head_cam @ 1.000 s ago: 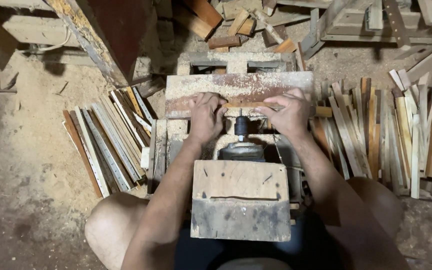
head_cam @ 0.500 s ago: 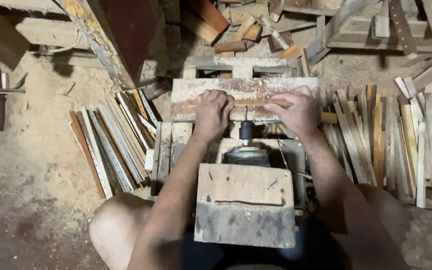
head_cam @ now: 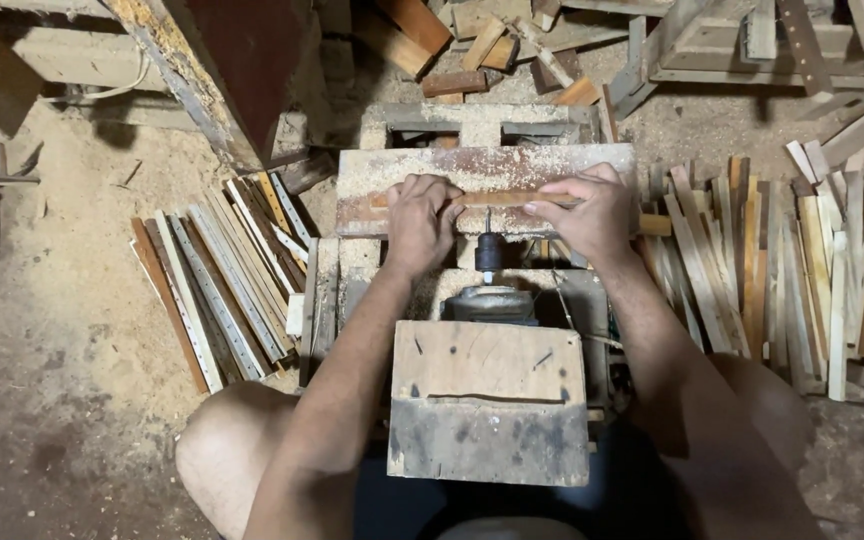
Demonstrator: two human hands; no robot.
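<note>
A thin wooden strip (head_cam: 497,199) lies crosswise on a worn, sawdust-covered bench top (head_cam: 482,165). My left hand (head_cam: 422,220) grips its left part and my right hand (head_cam: 587,213) grips its right part. Between my hands, a dark drill chuck with a bit (head_cam: 488,250) points at the strip's near edge. The chuck belongs to a motor (head_cam: 488,303) mounted behind a stained wooden box (head_cam: 489,400) close to my body.
A pile of pale wooden strips (head_cam: 782,270) lies on the floor to the right. Another stack of strips (head_cam: 227,285) lies to the left on sawdust. Offcuts (head_cam: 482,50) and a rusty slanted beam (head_cam: 222,70) sit beyond the bench. My knees flank the box.
Both hands have stayed on the strip. The strip appears to have shifted slightly along the bench in front of the bit.
</note>
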